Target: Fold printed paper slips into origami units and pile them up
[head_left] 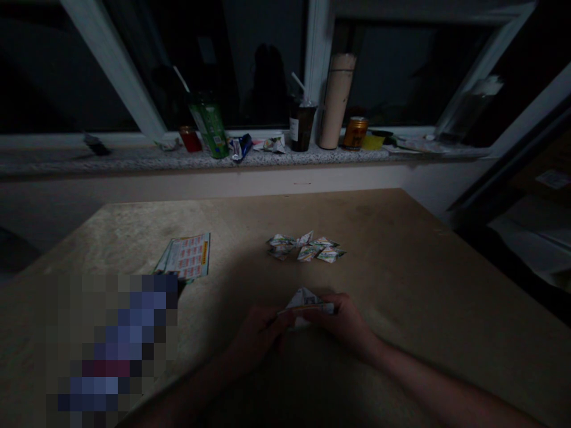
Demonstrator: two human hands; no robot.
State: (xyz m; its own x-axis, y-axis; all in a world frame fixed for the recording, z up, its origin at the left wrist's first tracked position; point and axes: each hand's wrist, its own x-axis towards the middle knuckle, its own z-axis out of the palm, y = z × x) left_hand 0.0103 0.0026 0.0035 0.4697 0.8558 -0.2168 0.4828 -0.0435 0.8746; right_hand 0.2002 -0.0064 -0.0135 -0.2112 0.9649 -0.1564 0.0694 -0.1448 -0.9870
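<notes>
Between my two hands is a piece of printed paper (304, 299), folded to a point at its top. My left hand (261, 330) pinches its left side, and my right hand (345, 318) grips the right end with the fingers behind and the thumb in front. The lower part of the paper is partly hidden by my thumbs and lost in shadow. Just beyond it on the table lie several small folded paper pieces (307, 252) with the same kind of printing, grouped close together. To the left rests a stack of printed sheets (190, 257).
A pixelated bluish area (129, 339) covers something on the table (379, 226) at the left. Along the windowsill (151, 163) stand a green container (212, 128), a dark cup with a straw (301, 128), a tall beige flask (336, 101) and an orange can (355, 134).
</notes>
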